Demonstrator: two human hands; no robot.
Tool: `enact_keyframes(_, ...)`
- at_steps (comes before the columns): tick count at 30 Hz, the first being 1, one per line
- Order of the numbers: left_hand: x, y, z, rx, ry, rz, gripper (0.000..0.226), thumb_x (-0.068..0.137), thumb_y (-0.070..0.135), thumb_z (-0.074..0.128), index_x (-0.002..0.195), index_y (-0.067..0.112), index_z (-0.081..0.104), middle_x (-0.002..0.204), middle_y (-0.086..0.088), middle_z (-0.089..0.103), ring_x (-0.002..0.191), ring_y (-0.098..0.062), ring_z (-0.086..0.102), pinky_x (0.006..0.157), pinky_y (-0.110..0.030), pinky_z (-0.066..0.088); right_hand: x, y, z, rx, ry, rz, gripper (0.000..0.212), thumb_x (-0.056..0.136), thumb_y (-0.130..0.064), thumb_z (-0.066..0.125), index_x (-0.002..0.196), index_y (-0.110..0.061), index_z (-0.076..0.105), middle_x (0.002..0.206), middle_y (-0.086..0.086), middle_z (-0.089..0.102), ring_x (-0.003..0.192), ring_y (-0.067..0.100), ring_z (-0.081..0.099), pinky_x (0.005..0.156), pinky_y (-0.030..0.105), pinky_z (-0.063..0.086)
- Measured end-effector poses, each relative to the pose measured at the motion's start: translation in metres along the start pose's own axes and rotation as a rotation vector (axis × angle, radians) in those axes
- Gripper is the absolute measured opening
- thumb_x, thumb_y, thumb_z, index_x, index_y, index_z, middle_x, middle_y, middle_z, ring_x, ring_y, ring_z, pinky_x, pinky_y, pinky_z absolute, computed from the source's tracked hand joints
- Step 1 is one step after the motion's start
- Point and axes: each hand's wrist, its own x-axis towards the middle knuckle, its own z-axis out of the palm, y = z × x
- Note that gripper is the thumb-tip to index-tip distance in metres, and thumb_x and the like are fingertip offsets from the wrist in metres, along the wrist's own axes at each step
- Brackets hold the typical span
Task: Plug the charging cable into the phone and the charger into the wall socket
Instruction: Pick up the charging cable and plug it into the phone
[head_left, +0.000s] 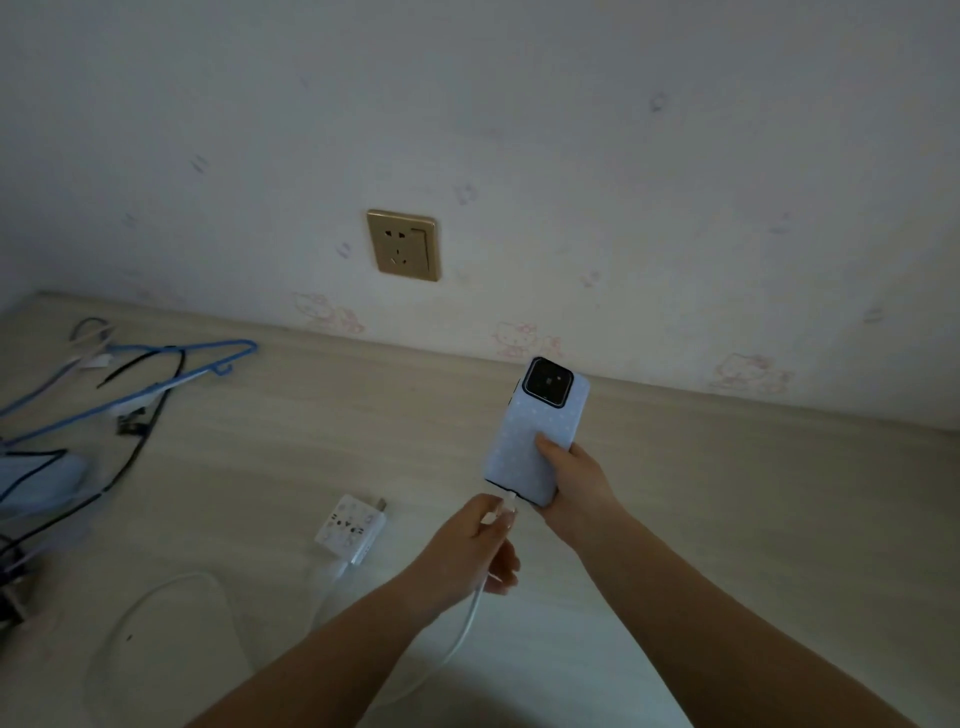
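A phone (535, 426) in a pale blue dotted case lies back-up, its black camera block toward the wall. My right hand (574, 475) grips its lower right side. My left hand (475, 543) pinches the plug of the white charging cable (470, 618) right at the phone's bottom edge; whether the plug is seated I cannot tell. The cable loops back over the table to the white charger (349, 527), which lies flat with its prongs pointing right. A gold wall socket (403, 244) sits on the wall above the table, with nothing in it.
The light wooden table (291, 415) meets a white wall with faint cartoon stickers. At the left lie blue clothes hangers (156, 384) tangled with black cords (140, 431), and a pale blue object (36, 478) sits at the left edge.
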Motion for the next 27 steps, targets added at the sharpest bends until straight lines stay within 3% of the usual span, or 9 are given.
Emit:
enact_keyframes(8, -0.005, -0.002, 0.0, 0.051, -0.018, 0.026, 0.029, 0.097, 0.033, 0.039, 0.126, 0.03, 0.043, 0.064, -0.003, 0.062, 0.054, -0.015, 0.063, 0.066, -0.035, 0.058, -0.007, 0.001, 0.003, -0.024, 0.005, -0.01, 0.039, 0.093, -0.014, 0.055, 0.131, -0.004, 0.05, 0.121, 0.014, 0.06, 0.106, 0.038, 0.059, 0.084, 0.049, 0.05)
enact_keyframes(14, -0.006, -0.003, 0.003, 0.116, 0.012, 0.077, 0.022, 0.097, 0.033, 0.038, 0.118, 0.032, 0.044, 0.063, -0.001, 0.061, 0.052, -0.012, 0.063, 0.061, -0.03, 0.057, -0.01, 0.001, 0.003, -0.043, 0.009, -0.012, 0.04, 0.093, -0.014, 0.055, 0.131, -0.004, 0.049, 0.123, 0.015, 0.06, 0.106, 0.037, 0.059, 0.083, 0.048, 0.05)
enact_keyframes(18, -0.007, -0.002, 0.005, 0.094, 0.075, 0.083, 0.025, 0.097, 0.028, 0.039, 0.12, 0.021, 0.048, 0.063, -0.004, 0.056, 0.047, -0.012, 0.057, 0.054, -0.026, 0.055, -0.011, 0.001, 0.003, -0.073, 0.013, -0.033, 0.041, 0.093, -0.014, 0.056, 0.131, -0.003, 0.049, 0.123, 0.014, 0.06, 0.108, 0.037, 0.059, 0.084, 0.047, 0.051)
enact_keyframes(27, -0.001, -0.006, 0.009, -0.001, 0.054, 0.073, 0.014, 0.097, 0.028, 0.041, 0.101, 0.026, 0.054, 0.053, 0.004, 0.042, 0.041, -0.005, 0.04, 0.06, -0.032, 0.056, -0.012, 0.003, 0.005, -0.142, 0.019, -0.074, 0.032, 0.092, -0.017, 0.057, 0.122, -0.008, 0.052, 0.119, 0.011, 0.06, 0.104, 0.035, 0.06, 0.083, 0.047, 0.053)
